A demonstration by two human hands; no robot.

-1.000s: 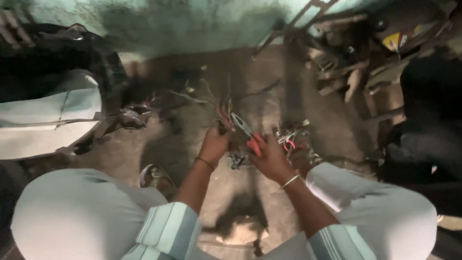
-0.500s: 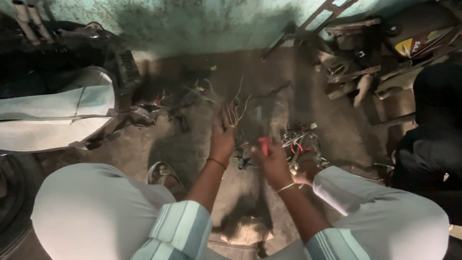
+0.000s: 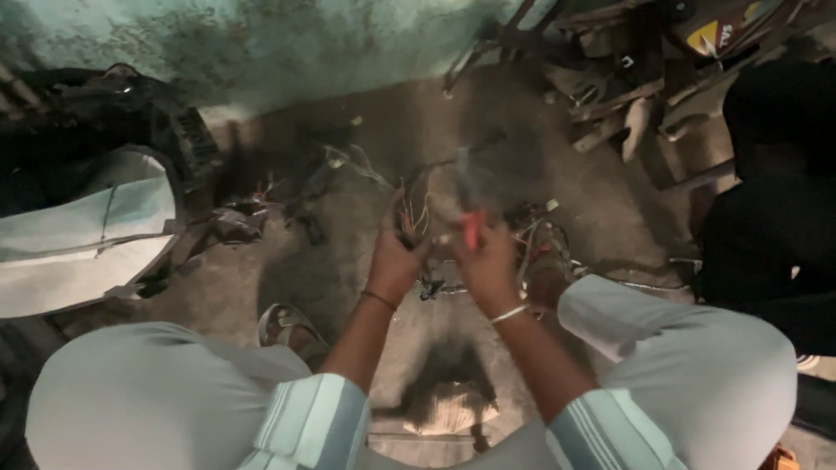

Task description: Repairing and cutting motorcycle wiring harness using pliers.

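Head view, from the left: a pale curved body panel lies on the concrete floor, well apart from the hands, with dark scraps of plastic and loose wire between it and the work. A sandal shows just beside the left knee.

The left hand is closed around a bundle of thin wires, whose free ends fan upward above the fist. Just beside it, the right hand is wrapped around a red-handled tool; its working end is blurred, so whether it touches the wires cannot be told. By my judgement the step in hand is working the wire ends with the tool, likely cutting or stripping. That calls for the left hand to keep the bundle steady and one strand held clear of its neighbours, since the ends sit close together.

Right of the hands, a tangle of coloured wires lies on the floor near the right knee and could snag. Farther right, metal scrap is piled by the wall, well apart.
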